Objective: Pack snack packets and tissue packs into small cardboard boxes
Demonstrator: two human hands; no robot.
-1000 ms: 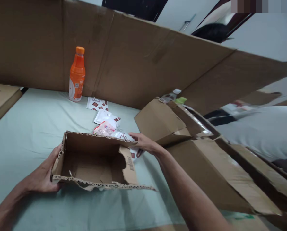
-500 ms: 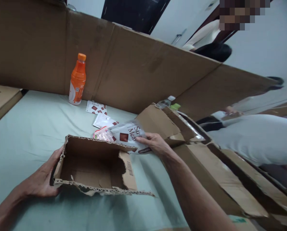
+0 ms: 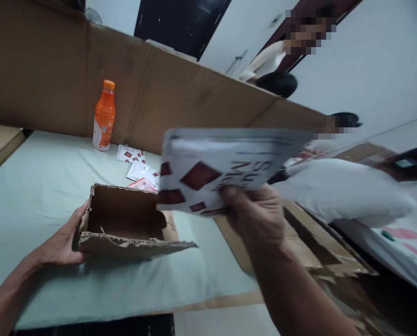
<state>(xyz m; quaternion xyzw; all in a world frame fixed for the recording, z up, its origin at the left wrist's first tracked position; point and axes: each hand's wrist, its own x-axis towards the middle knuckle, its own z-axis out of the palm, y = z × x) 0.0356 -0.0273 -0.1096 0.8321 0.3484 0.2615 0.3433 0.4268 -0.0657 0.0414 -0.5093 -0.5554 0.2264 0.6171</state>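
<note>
The right hand (image 3: 255,217) grips a white packet (image 3: 225,163) raised above and just right of the torn cardboard box (image 3: 124,221), its long axis lying crosswise; the left hand (image 3: 63,240) clasps the box's left wall on the green sheet (image 3: 37,186).

White packet (image 3: 225,163): motion-blurred, lettering unreadable. Pink packet (image 3: 143,185): mostly hidden behind torn cardboard box (image 3: 124,224), centre left.
</note>
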